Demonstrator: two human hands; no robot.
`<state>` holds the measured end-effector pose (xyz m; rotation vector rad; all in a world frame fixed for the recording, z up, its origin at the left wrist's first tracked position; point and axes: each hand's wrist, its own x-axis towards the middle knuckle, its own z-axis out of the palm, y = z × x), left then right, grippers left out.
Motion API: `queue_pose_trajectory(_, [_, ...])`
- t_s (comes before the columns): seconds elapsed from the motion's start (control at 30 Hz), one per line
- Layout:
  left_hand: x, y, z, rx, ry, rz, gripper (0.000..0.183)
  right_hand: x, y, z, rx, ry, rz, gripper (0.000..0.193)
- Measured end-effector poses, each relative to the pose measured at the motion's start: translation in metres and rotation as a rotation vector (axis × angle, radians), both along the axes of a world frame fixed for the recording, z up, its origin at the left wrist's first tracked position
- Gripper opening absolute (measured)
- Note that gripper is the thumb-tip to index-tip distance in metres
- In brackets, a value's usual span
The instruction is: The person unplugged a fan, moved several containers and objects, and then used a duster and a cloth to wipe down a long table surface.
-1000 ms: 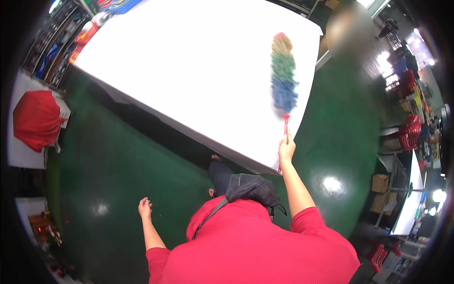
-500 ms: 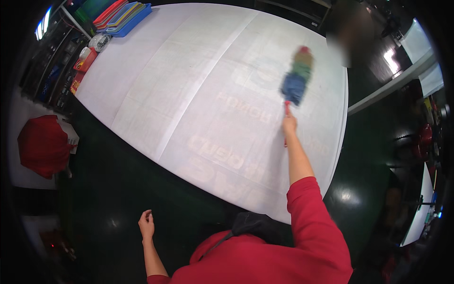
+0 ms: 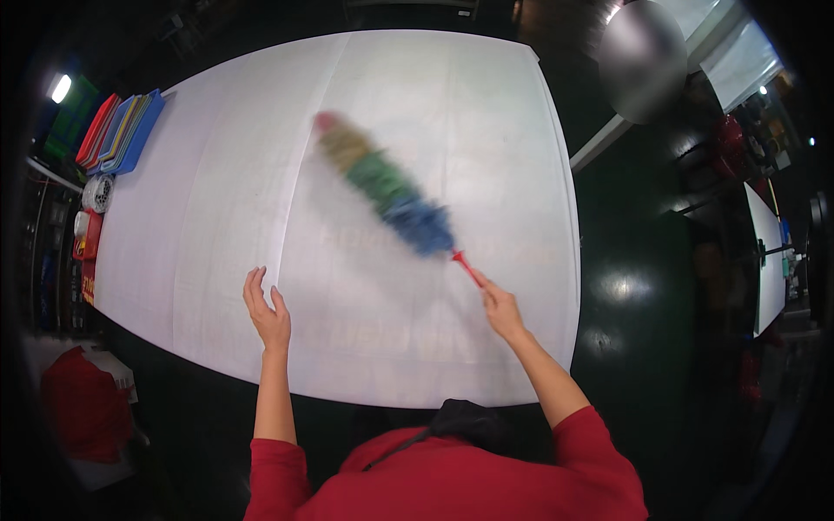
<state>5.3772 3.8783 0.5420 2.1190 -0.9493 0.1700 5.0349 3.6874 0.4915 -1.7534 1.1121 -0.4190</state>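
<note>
My right hand (image 3: 501, 311) is closed round the red handle of a feather-style duster (image 3: 382, 187). Its fluffy head runs in bands of blue, green, tan and red, blurred by motion, and slants up and left over the white-covered table (image 3: 234, 217). Whether the fluff touches the cloth I cannot tell. Over the near part of the table is my left hand (image 3: 269, 313), raised, with its fingers apart and nothing in them.
Stacked coloured trays (image 3: 130, 135) stand at the table's far left edge, beside a white roll (image 3: 98, 193) and a red container (image 3: 85, 234). A red cloth bundle (image 3: 87, 404) is at the lower left. To the right are a slanted pale post (image 3: 599, 143) and a white board (image 3: 764, 260).
The duster has swung left across the table and now tilts to the left. My left hand has risen from beside my body to over the table, fingers opening. The view has turned.
</note>
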Motion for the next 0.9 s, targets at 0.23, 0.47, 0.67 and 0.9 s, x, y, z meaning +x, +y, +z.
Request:
queue_pose_trajectory(0.23, [0.062,-0.067,-0.111,0.369,-0.002,-0.118,0.045,-0.070,-0.091,-0.034,0.231,0.124,-0.767,0.036])
queue_pose_trajectory(0.47, [0.037,-0.085,-0.123,0.610,-0.074,-0.021,0.048,0.001,-0.299,-0.062,0.404,-0.132,-0.819,0.036])
queue_pose_trajectory(0.67, [0.045,-0.084,-0.128,0.540,-0.045,-0.055,0.046,0.231,-0.388,-0.081,-0.007,0.061,-0.458,0.036])
queue_pose_trajectory(0.9, [0.055,-0.079,-0.128,0.363,0.007,-0.292,0.040,0.406,-0.138,-0.034,-0.237,0.298,0.841,0.061])
